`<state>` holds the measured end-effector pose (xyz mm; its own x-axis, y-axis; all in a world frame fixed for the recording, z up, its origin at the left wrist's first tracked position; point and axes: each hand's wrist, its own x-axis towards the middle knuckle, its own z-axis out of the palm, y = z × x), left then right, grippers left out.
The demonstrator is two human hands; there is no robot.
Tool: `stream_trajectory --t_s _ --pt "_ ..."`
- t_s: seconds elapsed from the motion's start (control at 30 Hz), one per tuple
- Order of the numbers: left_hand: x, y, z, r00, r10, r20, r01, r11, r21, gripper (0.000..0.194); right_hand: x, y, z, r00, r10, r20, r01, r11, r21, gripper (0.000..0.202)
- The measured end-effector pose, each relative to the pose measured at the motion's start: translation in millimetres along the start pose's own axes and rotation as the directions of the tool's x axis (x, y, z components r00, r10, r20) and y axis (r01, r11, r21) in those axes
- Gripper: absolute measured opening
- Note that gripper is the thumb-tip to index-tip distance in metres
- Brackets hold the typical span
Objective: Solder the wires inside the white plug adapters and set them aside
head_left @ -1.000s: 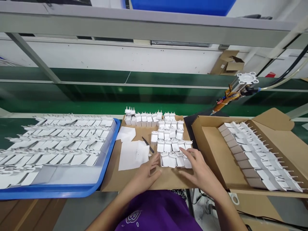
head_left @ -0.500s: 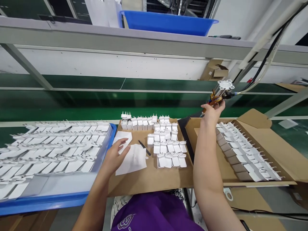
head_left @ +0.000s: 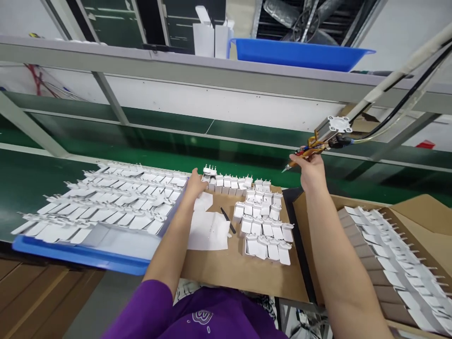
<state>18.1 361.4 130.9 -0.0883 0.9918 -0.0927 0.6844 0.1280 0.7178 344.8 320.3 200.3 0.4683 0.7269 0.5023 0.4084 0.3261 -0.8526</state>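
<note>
My right hand (head_left: 311, 170) is wrapped round a hanging pneumatic tool (head_left: 319, 137) with a metal cylinder on top and a thin pale tip pointing down to the left. At the back left corner of the cardboard sheet (head_left: 226, 278), my left hand (head_left: 196, 184) touches or nears the end of a row of white plug housings (head_left: 226, 182); what its fingers do there is too small to tell. More white housings (head_left: 266, 228) stand in rows on the sheet's right half. White paper (head_left: 209, 230) and a black pen-like tool (head_left: 228, 220) lie between.
On the left is a blue tray (head_left: 84, 254) full of white housings. An open cardboard box (head_left: 429, 214) with more rows stands on the right. Overhead runs a shelf (head_left: 212, 70) holding a blue bin (head_left: 296, 54).
My left hand has moved from above the paper to the back left corner of the cardboard. My right hand still holds the tool, now tilted more to the left. The view has shifted.
</note>
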Motion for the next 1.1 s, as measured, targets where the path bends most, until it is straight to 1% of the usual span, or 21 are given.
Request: stream_trajectory --t_s 0.1,0.17,0.23,0.3,0.4,0.47,0.53,0.6,0.67,0.7,0.8,0.83,0.87,0.93,1.0,1.03,1.07,1.1 --pt "18 -1 6.0 0.999 -0.005 0.048 0.005 1.0 0.0 0.087 -19 -21 20 0.993 0.092 0.068 -0.099 0.989 0.112 0.044" --pt "22 -4 8.1 0.998 0.0 0.07 0.0 1.0 0.005 0.09 -37 -37 30 0.985 0.118 0.126 -0.138 0.977 0.165 0.046" --pt "22 -8 9.2 0.998 0.008 0.069 -0.008 1.0 0.012 0.087 -57 -53 37 0.975 0.126 0.183 -0.164 0.964 0.208 0.047" --pt "18 -11 9.6 0.999 0.018 0.043 -0.018 1.0 0.019 0.076 -78 -70 40 0.964 0.125 0.235 -0.184 0.952 0.246 0.046" --pt "11 -12 7.1 1.0 0.016 -0.027 -0.016 0.999 0.03 0.051 -105 -91 41 0.955 0.094 0.28 -0.179 0.939 0.294 0.043" --pt "4 -11 3.2 0.997 0.009 -0.072 -0.007 0.999 0.032 0.042 -118 -101 42 0.954 0.061 0.292 -0.158 0.934 0.321 0.042" --pt "-8 -13 -1.4 0.995 0.006 -0.1 -0.003 1.0 0.025 0.038 -128 -108 42 0.954 0.036 0.296 -0.139 0.931 0.337 0.04" --pt "-27 -17 -5.6 0.993 0.005 -0.115 -0.004 1.0 0.009 0.037 -137 -113 43 0.953 0.018 0.302 -0.127 0.929 0.348 0.037" --pt "-55 -25 -9.0 0.992 0.029 -0.124 -0.034 0.999 -0.037 0.038 -144 -117 44 0.952 -0.015 0.305 -0.104 0.923 0.37 0.033" --pt "-73 -31 -10.6 0.99 0.058 -0.128 -0.067 0.995 -0.073 0.039 -147 -119 44 0.952 -0.037 0.304 -0.086 0.919 0.384 0.032" --pt "-130 -53 -15.1 0.975 0.194 -0.111 -0.214 0.955 -0.207 0.037 -156 -123 43 0.955 -0.099 0.279 -0.026 0.91 0.414 0.029" --pt "-149 -62 -16.0 0.972 0.224 -0.069 -0.234 0.946 -0.225 0.037 -159 -124 43 0.956 -0.107 0.272 -0.016 0.91 0.413 0.028" --pt "-167 -70 -16.1 0.973 0.231 -0.02 -0.229 0.941 -0.249 0.036 -161 -125 43 0.958 -0.112 0.263 -0.005 0.913 0.408 0.028" --pt "-196 -89 -12.5 0.975 0.209 0.071 -0.18 0.939 -0.292 0.036 -164 -126 42 0.962 -0.123 0.242 0.018 0.919 0.394 0.027" --pt "-216 -107 -3.8 0.968 0.212 0.131 -0.166 0.941 -0.294 0.034 -167 -128 42 0.968 -0.128 0.216 0.036 0.922 0.385 0.027" --pt "-222 -115 2.0 0.961 0.237 0.142 -0.19 0.94 -0.283 0.033 -168 -129 43 0.971 -0.131 0.201 0.044 0.922 0.385 0.027" --pt "-227 -122 8.1 0.952 0.278 0.128 -0.236 0.934 -0.268 0.033 -169 -129 43 0.974 -0.129 0.188 0.047 0.921 0.387 0.027" --pt "-229 -128 13.9 0.937 0.338 0.09 -0.306 0.918 -0.253 0.035 -170 -130 43 0.976 -0.124 0.177 0.046 0.919 0.391 0.027"
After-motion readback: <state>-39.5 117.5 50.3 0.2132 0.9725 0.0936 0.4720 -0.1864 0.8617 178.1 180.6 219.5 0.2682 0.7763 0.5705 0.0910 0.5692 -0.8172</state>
